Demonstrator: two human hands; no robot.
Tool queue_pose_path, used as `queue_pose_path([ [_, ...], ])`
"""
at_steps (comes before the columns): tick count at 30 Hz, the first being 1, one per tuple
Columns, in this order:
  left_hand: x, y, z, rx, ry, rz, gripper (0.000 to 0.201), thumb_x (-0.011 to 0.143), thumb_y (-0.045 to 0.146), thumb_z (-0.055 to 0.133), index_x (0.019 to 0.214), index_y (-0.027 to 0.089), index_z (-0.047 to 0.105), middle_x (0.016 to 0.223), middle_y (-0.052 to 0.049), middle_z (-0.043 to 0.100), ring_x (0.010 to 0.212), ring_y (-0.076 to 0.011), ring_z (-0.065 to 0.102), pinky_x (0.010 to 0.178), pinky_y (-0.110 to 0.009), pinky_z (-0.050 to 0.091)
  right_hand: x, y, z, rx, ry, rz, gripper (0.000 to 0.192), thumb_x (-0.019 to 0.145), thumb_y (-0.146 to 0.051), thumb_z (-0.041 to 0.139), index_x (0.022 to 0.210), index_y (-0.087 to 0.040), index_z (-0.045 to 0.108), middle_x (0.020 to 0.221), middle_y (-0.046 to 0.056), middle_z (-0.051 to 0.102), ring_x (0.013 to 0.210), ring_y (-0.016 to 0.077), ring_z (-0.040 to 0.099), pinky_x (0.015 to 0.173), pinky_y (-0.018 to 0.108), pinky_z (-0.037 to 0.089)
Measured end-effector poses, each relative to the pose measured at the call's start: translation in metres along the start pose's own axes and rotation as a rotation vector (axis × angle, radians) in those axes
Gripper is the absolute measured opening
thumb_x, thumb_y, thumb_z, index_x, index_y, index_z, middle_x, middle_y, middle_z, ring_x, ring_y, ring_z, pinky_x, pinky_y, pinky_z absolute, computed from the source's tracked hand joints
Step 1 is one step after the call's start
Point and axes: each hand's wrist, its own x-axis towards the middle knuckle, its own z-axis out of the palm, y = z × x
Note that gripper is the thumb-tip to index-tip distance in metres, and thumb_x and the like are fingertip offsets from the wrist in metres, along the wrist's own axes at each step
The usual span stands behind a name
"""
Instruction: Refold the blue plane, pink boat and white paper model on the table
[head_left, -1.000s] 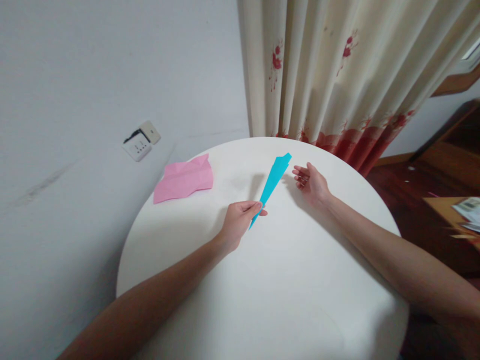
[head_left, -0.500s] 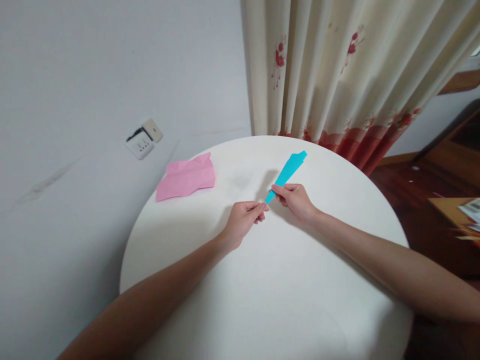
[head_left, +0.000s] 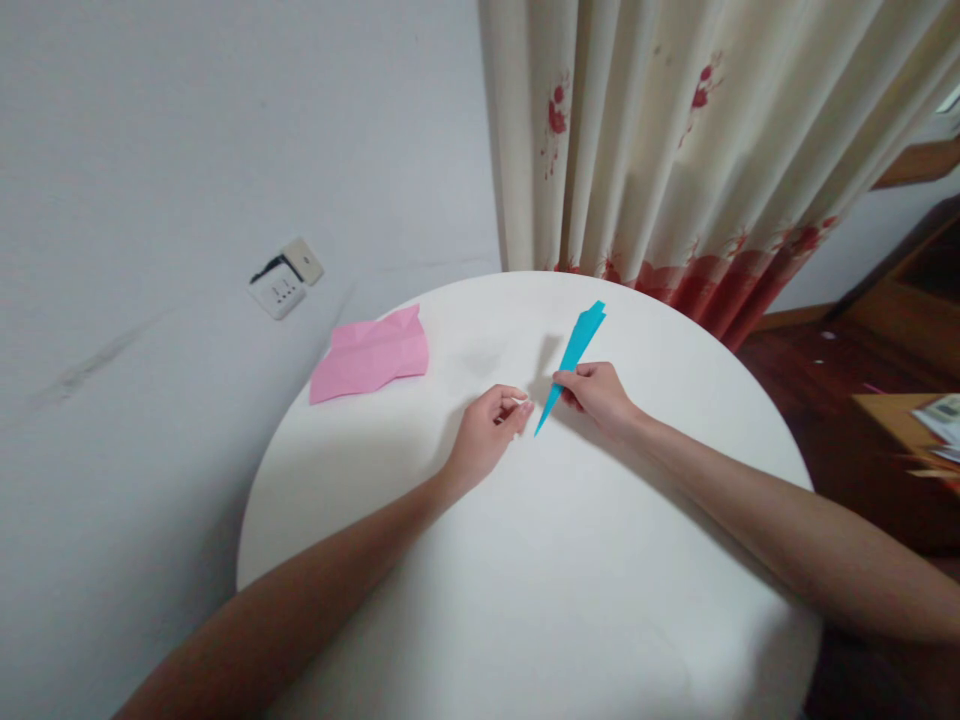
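Pinching blue paper plane in my right hand | left hand loosely curled, empty | pink paper at 10 o'clock on counter

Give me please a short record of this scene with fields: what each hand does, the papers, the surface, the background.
right hand: right hand pinches the folded blue paper near its middle, pointed tip toward the person
left hand: left hand empty, fingers curled, just beside the tip, not touching it
other paper: creased pink paper lies flat at the far left of the table
surface: round white table
background: floral curtain, wall socket
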Motion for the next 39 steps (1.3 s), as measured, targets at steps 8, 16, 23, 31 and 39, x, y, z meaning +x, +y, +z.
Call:
queue_pose_path([
  [8, -0.002, -0.003, 0.005, 0.001, -0.12, -0.023, 0.031, 0.076, 0.035, 0.075, 0.096, 0.017, 0.06, 0.071, 0.001, 0.065, 0.066, -0.014, 0.063, 0.064, -0.026, 0.048, -0.02, -0.001, 0.014, -0.117, -0.22, 0.049, 0.04, 0.077, -0.039, 0.072, 0.047, -0.017, 0.057, 0.038, 0.002, 0.054, 0.034, 0.0089, 0.041, 0.037, 0.024, 0.028],
  [16, 0.001, -0.009, 0.002, 0.024, -0.118, -0.017, 0.04, 0.08, 0.027, 0.066, 0.117, 0.016, 0.056, 0.07, 0.002, 0.064, 0.063, -0.0129, 0.062, 0.063, -0.024, 0.048, -0.014, 0.007, 0.007, -0.163, -0.327, -0.015, 0.048, 0.079, -0.057, 0.068, 0.055, -0.016, 0.063, 0.044, 0.002, 0.057, 0.037, 0.0095, 0.044, 0.039, 0.025, 0.032],
  [23, 0.002, -0.011, 0.0, 0.1, -0.112, -0.038, 0.051, 0.079, 0.024, 0.067, 0.127, 0.02, 0.05, 0.069, 0.004, 0.063, 0.056, -0.0107, 0.058, 0.057, -0.022, 0.043, -0.007, 0.009, -0.007, -0.607, -0.185, -0.218, 0.03, 0.081, -0.034, 0.065, 0.056, -0.019, 0.064, 0.049, 0.003, 0.06, 0.043, 0.0124, 0.047, 0.047, 0.028, 0.032],
  [31, 0.002, -0.014, 0.002, 0.235, -0.075, 0.107, 0.034, 0.083, 0.019, 0.063, 0.117, 0.021, 0.058, 0.089, -0.001, 0.065, 0.066, -0.0102, 0.06, 0.06, -0.021, 0.046, -0.009, 0.002, -0.006, -0.785, -0.143, -0.273, 0.033, 0.086, -0.04, 0.06, 0.063, -0.017, 0.066, 0.061, 0.005, 0.064, 0.056, 0.0136, 0.052, 0.055, 0.027, 0.034],
  [39, 0.001, -0.011, 0.003, 0.318, -0.063, 0.149, 0.029, 0.082, 0.012, 0.061, 0.11, 0.02, 0.062, 0.109, -0.003, 0.068, 0.066, -0.0085, 0.057, 0.061, -0.02, 0.048, -0.007, 0.004, -0.007, -0.846, -0.156, -0.253, 0.019, 0.082, -0.025, 0.06, 0.066, -0.017, 0.068, 0.065, 0.005, 0.067, 0.058, 0.0135, 0.055, 0.057, 0.026, 0.035],
])
